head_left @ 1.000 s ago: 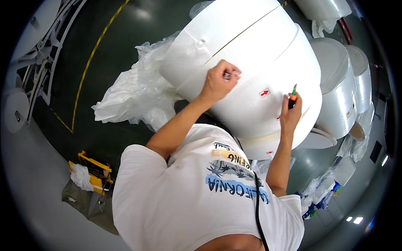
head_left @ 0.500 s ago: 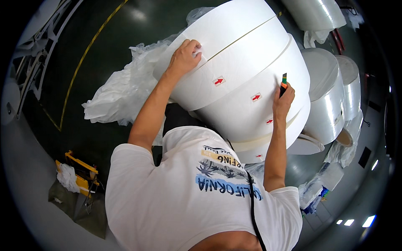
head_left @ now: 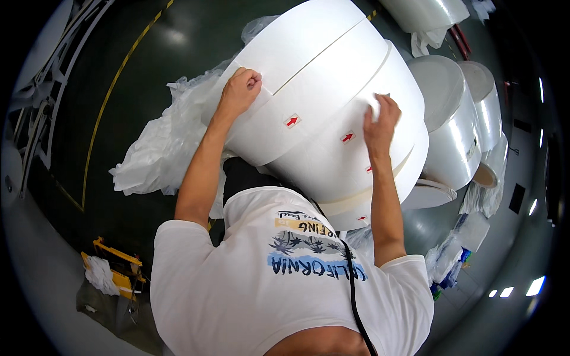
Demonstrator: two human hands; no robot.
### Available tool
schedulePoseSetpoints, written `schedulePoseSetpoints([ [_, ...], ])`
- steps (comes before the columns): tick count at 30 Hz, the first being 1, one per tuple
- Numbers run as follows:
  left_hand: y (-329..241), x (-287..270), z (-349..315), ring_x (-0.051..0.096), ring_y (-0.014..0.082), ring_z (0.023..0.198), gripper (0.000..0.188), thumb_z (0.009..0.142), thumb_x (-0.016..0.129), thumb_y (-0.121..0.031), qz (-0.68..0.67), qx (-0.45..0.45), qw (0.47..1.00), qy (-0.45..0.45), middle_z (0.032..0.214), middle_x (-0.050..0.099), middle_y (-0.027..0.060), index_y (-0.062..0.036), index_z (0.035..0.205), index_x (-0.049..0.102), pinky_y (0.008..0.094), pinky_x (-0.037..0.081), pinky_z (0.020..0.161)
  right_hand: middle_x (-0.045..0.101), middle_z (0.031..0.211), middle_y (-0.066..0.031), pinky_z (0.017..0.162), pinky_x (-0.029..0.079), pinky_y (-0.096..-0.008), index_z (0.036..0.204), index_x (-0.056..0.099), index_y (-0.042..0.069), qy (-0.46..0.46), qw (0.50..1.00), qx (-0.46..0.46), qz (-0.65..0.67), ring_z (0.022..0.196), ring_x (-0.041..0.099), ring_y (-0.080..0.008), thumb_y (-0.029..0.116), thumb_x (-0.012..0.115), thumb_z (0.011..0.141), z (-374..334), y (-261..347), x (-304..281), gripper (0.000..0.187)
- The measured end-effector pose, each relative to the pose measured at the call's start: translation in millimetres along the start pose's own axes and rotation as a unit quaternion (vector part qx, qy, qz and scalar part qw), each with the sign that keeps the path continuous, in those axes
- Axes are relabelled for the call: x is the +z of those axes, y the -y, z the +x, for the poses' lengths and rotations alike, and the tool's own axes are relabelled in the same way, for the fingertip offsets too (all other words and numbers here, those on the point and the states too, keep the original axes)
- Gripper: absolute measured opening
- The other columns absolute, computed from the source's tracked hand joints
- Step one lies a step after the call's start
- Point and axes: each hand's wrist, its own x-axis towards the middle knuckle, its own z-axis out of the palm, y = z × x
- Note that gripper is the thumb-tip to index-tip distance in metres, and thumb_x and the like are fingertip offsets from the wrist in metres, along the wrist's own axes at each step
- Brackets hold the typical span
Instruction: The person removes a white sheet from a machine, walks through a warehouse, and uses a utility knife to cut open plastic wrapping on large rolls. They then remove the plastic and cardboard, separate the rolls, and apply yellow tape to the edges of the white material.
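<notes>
A large white roll of wide sheet material [head_left: 320, 53] stands before me, stepped in several bands, with small red arrow labels [head_left: 292, 121] on its side. At the roll's upper left, beside a straight seam, my left hand [head_left: 242, 90] is closed with its fingertips curled against the white surface. What those fingers pinch, if anything, is hidden. Over the middle band my right hand [head_left: 383, 121] is raised with bent fingers and thumb apart, slightly blurred at the tips. Nothing shows in it, and the utility knife is not visible.
Crumpled clear plastic film [head_left: 160, 145] lies on the floor left of the roll. More wrapped rolls [head_left: 445, 113] stand at the right. A yellow frame [head_left: 116, 258] sits at the lower left. A yellow floor line [head_left: 113, 89] runs up the left side.
The utility knife in my right hand has gone from view, and that hand's fingers have spread. My left hand's fingers have curled in tighter. The whole view has shifted slightly.
</notes>
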Motion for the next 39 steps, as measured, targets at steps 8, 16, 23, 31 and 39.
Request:
schedulePoseSetpoints([
  [8,2,-6,-3,0.065,0.0204,0.094,0.012,0.089,0.072,0.001,-0.029,0.095,0.995,-0.017,0.108,0.058,0.0079,-0.0010,0.100,0.068,0.0318,0.053,0.080,0.058,0.138,-0.0134,0.104,0.049,-0.0449,0.117,0.073,0.012,0.193,0.923,-0.263,0.205,0.126,0.051,-0.0383,0.000,0.073,0.081,82,151,92,0.038],
  [16,18,-6,-17,0.066,0.0248,0.099,0.014,0.089,0.068,0.007,-0.072,0.077,0.994,-0.032,0.112,0.057,0.0107,0.0021,0.101,0.066,0.0356,0.057,0.085,0.055,0.140,-0.0111,0.107,0.048,-0.0463,0.101,0.076,0.013,0.309,0.880,-0.339,0.119,0.129,0.049,-0.0385,0.007,0.080,0.082,106,163,122,0.021],
  [23,16,-5,-18,0.065,0.0255,0.098,0.008,0.090,0.066,0.004,-0.060,0.110,0.991,-0.050,0.110,0.059,0.0097,0.0021,0.098,0.065,0.0362,0.054,0.085,0.058,0.130,-0.0091,0.102,0.050,-0.0431,0.091,0.075,0.010,0.351,0.842,-0.395,0.109,0.118,0.054,-0.0338,0.011,0.082,0.082,122,163,136,0.012],
  [31,25,-10,-17,0.063,0.0292,0.098,0.010,0.087,0.066,0.006,-0.065,0.169,0.982,-0.054,0.104,0.063,0.0109,0.0004,0.095,0.063,0.0371,0.052,0.087,0.062,0.120,-0.0081,0.096,0.053,-0.0398,0.086,0.076,0.010,0.440,0.766,-0.456,0.111,0.114,0.057,-0.0313,0.010,0.081,0.079,141,154,126,0.009],
  [39,27,-18,-11,0.062,0.0321,0.098,0.016,0.086,0.063,0.007,-0.046,0.198,0.979,-0.011,0.098,0.063,0.0128,-0.0012,0.099,0.059,0.0408,0.050,0.087,0.065,0.115,-0.0098,0.097,0.053,-0.0406,0.085,0.075,0.007,0.423,0.768,-0.467,0.115,0.112,0.058,-0.0305,0.010,0.078,0.083,133,162,129,0.005],
])
